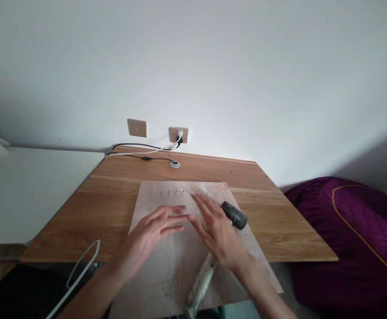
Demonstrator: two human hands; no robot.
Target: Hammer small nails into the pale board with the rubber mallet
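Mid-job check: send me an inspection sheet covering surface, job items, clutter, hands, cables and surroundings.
Surface: wooden tabletop; a pale board lies on it, overhanging the near edge.
Job's things: row of small nails near the board's far edge; hammer on the board, dark head to the right.
Clutter: dark item at lower left, too dark to identify.
Hands: left hand open over the board; right hand open over the hammer, hiding part of it.
Cables: black and white cables behind, running to the wall socket; white cable loop at near left.
Surroundings: white wall behind, purple cushion-like item right, white surface left.
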